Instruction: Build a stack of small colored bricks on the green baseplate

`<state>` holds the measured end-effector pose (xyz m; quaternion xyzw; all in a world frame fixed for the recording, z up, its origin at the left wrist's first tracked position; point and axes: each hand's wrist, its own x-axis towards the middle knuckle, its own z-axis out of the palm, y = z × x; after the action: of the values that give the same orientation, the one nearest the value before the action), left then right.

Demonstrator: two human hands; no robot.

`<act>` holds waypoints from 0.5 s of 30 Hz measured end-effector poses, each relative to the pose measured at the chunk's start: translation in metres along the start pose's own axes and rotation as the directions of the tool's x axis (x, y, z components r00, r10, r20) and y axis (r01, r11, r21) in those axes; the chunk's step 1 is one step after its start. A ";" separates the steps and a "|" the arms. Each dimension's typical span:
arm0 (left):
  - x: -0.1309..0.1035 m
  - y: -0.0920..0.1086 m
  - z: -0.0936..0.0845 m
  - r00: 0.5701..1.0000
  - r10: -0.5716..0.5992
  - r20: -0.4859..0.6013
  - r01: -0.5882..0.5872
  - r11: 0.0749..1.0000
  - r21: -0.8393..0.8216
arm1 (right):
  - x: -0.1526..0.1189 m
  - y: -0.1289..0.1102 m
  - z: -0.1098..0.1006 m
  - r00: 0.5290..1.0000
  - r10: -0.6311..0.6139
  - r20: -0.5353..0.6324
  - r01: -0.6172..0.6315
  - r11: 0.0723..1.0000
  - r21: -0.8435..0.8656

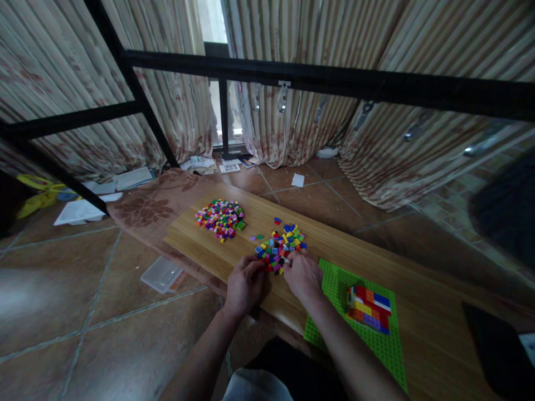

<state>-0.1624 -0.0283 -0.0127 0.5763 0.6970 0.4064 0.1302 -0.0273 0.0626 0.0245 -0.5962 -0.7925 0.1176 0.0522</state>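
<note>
Both my hands at the near edge of the brick pile [288,239], on the wooden table [434,328]. Left hand [246,281] at the pile's left corner, fingers curled, thumb and forefinger drawn close to each other by a red brick; whether a piece is pinched there, I cannot tell. Right hand [304,274] bent over the pile's right side, fingertips down among the bricks; something pale shows at them, too small to name, and I cannot tell if it is gripped.

Key relation: the build [370,306] lies to the right of both hands, on the green baseplate [334,278]. Right hand is clearly the nearer; its wrist is just beside the plate's left corner, its forearm crossing over the plate's near part. Left hand is well apart from the build, with the right arm in between. The build's long axis appears to run roughly along the table, its right end angled towards me.

The pile itself slants away from me, up and to the right from the left fingertips. A second pile [219,217] sits farther left, a few loose pieces [259,236] between the two.
</note>
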 end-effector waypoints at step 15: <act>-0.003 0.001 -0.006 1.000 -0.007 -0.018 0.006 0.999 -0.040 | -0.079 0.062 -0.030 0.995 -0.046 -0.090 0.091 0.796 0.598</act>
<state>-0.1652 -0.0332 -0.0088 0.5676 0.6918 0.4250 0.1366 0.0599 0.0074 0.0424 -0.5234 -0.7329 0.3398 0.2709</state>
